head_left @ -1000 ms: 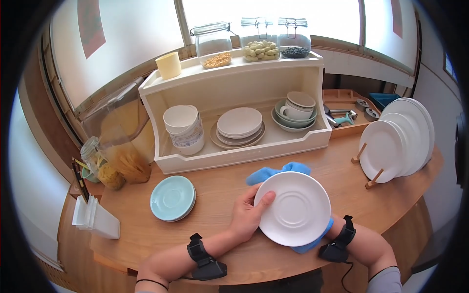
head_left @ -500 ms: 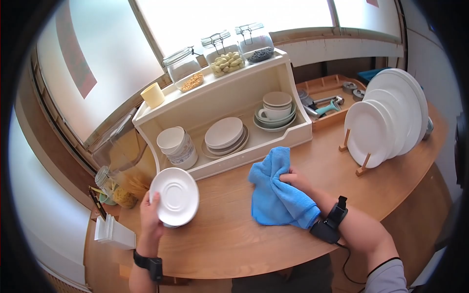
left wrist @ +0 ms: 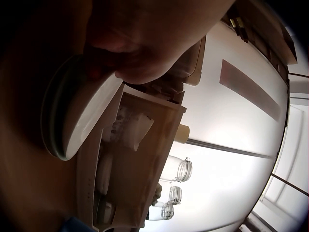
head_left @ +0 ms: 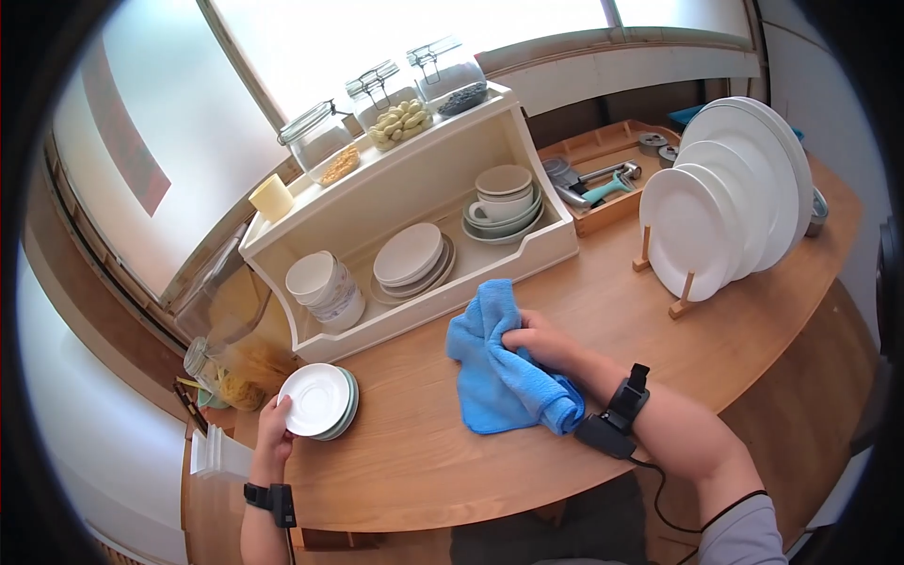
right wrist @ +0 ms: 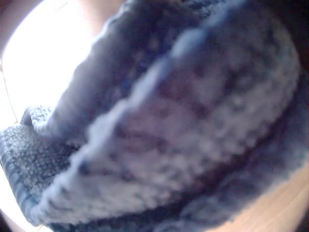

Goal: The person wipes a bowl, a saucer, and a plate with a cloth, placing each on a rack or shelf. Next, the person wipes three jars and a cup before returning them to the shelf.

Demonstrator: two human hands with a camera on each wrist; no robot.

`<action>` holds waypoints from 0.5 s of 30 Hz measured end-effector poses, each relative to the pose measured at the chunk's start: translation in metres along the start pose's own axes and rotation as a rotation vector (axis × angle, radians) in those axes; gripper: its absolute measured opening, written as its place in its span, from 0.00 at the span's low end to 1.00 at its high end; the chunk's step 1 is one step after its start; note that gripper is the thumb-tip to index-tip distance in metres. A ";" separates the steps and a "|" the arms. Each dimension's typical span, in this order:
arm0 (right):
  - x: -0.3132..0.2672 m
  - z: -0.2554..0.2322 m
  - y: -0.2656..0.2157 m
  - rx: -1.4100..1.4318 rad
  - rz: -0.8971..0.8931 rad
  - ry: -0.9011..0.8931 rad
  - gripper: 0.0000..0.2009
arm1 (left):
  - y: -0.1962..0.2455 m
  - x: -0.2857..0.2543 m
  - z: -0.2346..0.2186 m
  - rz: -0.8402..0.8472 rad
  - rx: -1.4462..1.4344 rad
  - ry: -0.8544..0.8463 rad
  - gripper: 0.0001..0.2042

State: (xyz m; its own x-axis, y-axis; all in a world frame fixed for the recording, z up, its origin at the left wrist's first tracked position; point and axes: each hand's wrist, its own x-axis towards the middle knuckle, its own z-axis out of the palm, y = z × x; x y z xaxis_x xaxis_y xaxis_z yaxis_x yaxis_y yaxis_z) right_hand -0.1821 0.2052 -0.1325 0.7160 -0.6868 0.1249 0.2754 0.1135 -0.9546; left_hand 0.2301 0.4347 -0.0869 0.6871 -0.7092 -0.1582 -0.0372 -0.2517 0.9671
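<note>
In the head view my left hand (head_left: 274, 431) grips the left edge of a white saucer (head_left: 314, 399), which lies over a stack of light-blue saucers (head_left: 350, 411). The left wrist view shows the white saucer (left wrist: 91, 116) against the stack's rim, with the hand (left wrist: 140, 43) at its edge. My right hand (head_left: 541, 341) pinches a crumpled blue cloth (head_left: 499, 363) near the table's middle. Folds of that cloth (right wrist: 169, 130) fill the right wrist view and hide the fingers there.
A cream shelf (head_left: 443, 303) with bowls, plates and cups stands at the back, jars on top. White plates (head_left: 692, 235) stand in a wooden rack at the right, near a utensil tray (head_left: 603, 218). A white container (head_left: 221, 456) is at the left.
The left hand has carried the white saucer left and down onto the light-blue stack. The blue cloth, first behind the saucer, now hangs from the right hand alone. The head view has turned.
</note>
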 end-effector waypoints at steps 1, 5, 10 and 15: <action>0.000 0.000 0.000 0.019 0.004 -0.004 0.12 | -0.001 0.000 0.003 0.002 0.025 0.025 0.12; 0.002 0.001 0.004 0.031 -0.033 -0.006 0.11 | -0.009 0.007 0.015 0.048 0.066 0.175 0.12; 0.001 0.003 0.006 0.035 -0.058 0.016 0.10 | -0.002 0.004 0.001 0.034 0.308 0.072 0.12; 0.003 0.003 0.010 0.017 -0.075 0.009 0.12 | -0.005 0.014 -0.015 -0.024 0.477 0.004 0.13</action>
State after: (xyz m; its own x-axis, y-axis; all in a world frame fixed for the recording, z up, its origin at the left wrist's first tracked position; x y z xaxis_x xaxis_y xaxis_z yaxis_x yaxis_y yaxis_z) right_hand -0.1755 0.2065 -0.1414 0.6869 -0.7005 0.1933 0.3389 0.0735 -0.9380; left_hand 0.2506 0.4363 -0.0907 0.6945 -0.6972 -0.1776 -0.3495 -0.5427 0.7638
